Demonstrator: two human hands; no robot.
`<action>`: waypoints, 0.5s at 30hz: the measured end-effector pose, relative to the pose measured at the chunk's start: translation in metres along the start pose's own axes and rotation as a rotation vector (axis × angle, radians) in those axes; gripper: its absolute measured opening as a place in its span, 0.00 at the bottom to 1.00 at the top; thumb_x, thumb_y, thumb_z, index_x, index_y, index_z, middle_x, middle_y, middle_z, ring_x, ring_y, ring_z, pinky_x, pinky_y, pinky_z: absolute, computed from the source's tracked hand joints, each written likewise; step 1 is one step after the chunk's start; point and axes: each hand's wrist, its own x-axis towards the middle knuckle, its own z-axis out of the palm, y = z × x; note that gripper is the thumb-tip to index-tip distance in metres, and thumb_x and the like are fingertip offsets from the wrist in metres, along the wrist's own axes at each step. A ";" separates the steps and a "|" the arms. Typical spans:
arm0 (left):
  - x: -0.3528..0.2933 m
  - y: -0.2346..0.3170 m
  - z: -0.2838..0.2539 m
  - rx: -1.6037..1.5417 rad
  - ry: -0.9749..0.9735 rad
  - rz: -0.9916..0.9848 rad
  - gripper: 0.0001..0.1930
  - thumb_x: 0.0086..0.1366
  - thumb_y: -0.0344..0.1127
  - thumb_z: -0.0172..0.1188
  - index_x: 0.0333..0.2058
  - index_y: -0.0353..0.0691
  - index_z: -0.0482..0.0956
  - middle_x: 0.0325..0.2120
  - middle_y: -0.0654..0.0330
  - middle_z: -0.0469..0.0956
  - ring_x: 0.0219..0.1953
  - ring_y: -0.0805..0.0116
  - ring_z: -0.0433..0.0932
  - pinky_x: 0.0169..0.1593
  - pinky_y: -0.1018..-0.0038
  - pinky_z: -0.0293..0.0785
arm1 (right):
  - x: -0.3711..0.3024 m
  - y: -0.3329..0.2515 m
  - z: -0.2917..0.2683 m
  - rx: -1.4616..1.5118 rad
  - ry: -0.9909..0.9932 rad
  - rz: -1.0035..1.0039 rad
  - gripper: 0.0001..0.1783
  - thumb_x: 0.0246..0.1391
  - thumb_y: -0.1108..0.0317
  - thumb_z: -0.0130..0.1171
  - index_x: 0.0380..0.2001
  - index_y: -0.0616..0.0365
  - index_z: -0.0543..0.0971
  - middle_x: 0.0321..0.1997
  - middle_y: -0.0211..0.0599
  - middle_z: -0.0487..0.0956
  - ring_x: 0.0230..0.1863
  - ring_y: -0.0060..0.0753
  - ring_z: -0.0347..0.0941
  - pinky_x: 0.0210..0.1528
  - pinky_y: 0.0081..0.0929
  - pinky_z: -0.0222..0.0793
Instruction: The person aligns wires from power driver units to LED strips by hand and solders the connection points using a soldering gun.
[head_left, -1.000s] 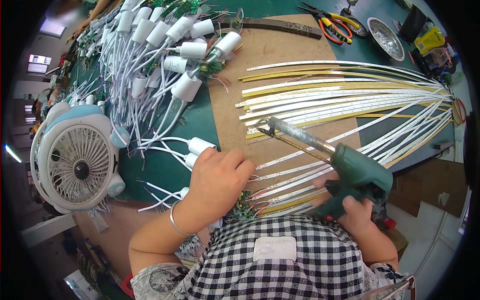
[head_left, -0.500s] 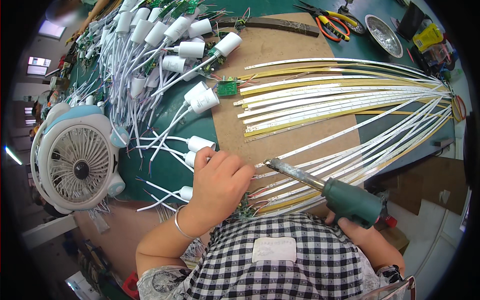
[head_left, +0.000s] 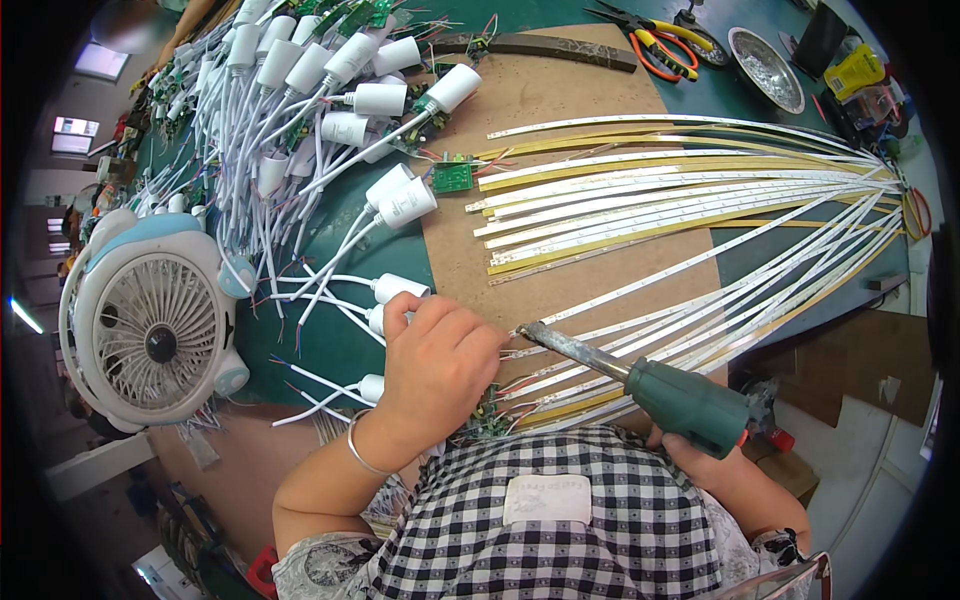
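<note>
My right hand grips a soldering iron by its dark green handle, mostly hidden behind it. Its worn metal tip lies beside the end of a thin white LED strip. Close to that tip is my left hand, its fingers curled and pressed together; what they hold is hidden beneath them. White cylindrical cable-end pieces lie just left of my left hand. Under its wrist side, green circuit boards with red wires sit by the ends of other white and yellow strips.
A brown board on the green table carries more strips, bundled at the far right. White cylinders with cables pile up at upper left. A fan stands at left. Pliers and a metal bowl lie at the back right.
The soldering iron and my right hand have shifted slightly left, bringing the tip closer to my left fingers. My left hand stays almost in place.
</note>
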 end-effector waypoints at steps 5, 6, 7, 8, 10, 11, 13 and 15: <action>-0.001 0.000 0.000 -0.006 0.016 -0.002 0.08 0.44 0.27 0.65 0.25 0.45 0.79 0.23 0.67 0.75 0.32 0.67 0.73 0.44 0.65 0.58 | 0.000 -0.003 0.003 -0.039 -0.011 0.030 0.17 0.47 0.71 0.63 0.42 0.63 0.78 0.45 0.46 0.77 0.47 0.46 0.73 0.51 0.36 0.66; -0.001 0.000 0.001 -0.002 -0.002 -0.006 0.08 0.44 0.27 0.65 0.25 0.44 0.79 0.23 0.67 0.75 0.32 0.67 0.73 0.44 0.65 0.58 | 0.000 -0.003 0.004 -0.049 0.005 0.015 0.17 0.47 0.71 0.63 0.42 0.63 0.78 0.45 0.46 0.77 0.47 0.46 0.73 0.52 0.36 0.66; -0.001 0.000 0.001 -0.008 0.019 -0.003 0.08 0.44 0.27 0.65 0.25 0.44 0.79 0.23 0.67 0.75 0.32 0.67 0.73 0.44 0.65 0.58 | 0.000 -0.003 0.004 -0.054 0.013 0.007 0.17 0.47 0.71 0.63 0.42 0.63 0.78 0.46 0.46 0.77 0.48 0.46 0.73 0.52 0.36 0.66; -0.001 0.001 0.001 -0.010 0.027 -0.001 0.08 0.43 0.27 0.65 0.25 0.44 0.79 0.23 0.67 0.75 0.32 0.67 0.73 0.44 0.65 0.58 | 0.000 -0.003 0.005 -0.060 0.021 0.000 0.17 0.47 0.70 0.63 0.42 0.63 0.78 0.46 0.45 0.77 0.48 0.46 0.73 0.52 0.37 0.66; -0.002 0.001 0.001 -0.012 0.036 0.000 0.08 0.43 0.27 0.65 0.25 0.44 0.79 0.23 0.67 0.75 0.32 0.67 0.73 0.44 0.65 0.58 | 0.001 -0.004 0.004 -0.109 0.000 -0.005 0.17 0.47 0.70 0.63 0.42 0.62 0.78 0.46 0.44 0.78 0.49 0.46 0.72 0.52 0.37 0.65; -0.002 0.001 0.001 -0.013 0.037 -0.001 0.08 0.43 0.27 0.65 0.26 0.44 0.79 0.23 0.67 0.75 0.32 0.67 0.73 0.44 0.65 0.58 | 0.001 -0.004 0.004 -0.126 -0.007 -0.007 0.17 0.47 0.70 0.63 0.42 0.62 0.78 0.46 0.44 0.78 0.49 0.46 0.72 0.53 0.37 0.65; -0.002 0.001 0.001 -0.015 0.039 -0.001 0.08 0.43 0.26 0.65 0.26 0.44 0.79 0.23 0.67 0.75 0.32 0.67 0.73 0.45 0.65 0.58 | 0.002 -0.004 0.004 -0.114 -0.012 -0.031 0.16 0.47 0.70 0.63 0.42 0.61 0.78 0.45 0.43 0.78 0.50 0.46 0.71 0.53 0.38 0.65; -0.002 0.001 0.001 -0.015 0.017 -0.007 0.08 0.43 0.26 0.65 0.25 0.44 0.79 0.23 0.67 0.75 0.32 0.67 0.73 0.44 0.65 0.58 | 0.003 -0.004 0.005 -0.145 -0.009 -0.055 0.16 0.47 0.70 0.63 0.42 0.61 0.79 0.45 0.43 0.78 0.49 0.46 0.71 0.53 0.38 0.65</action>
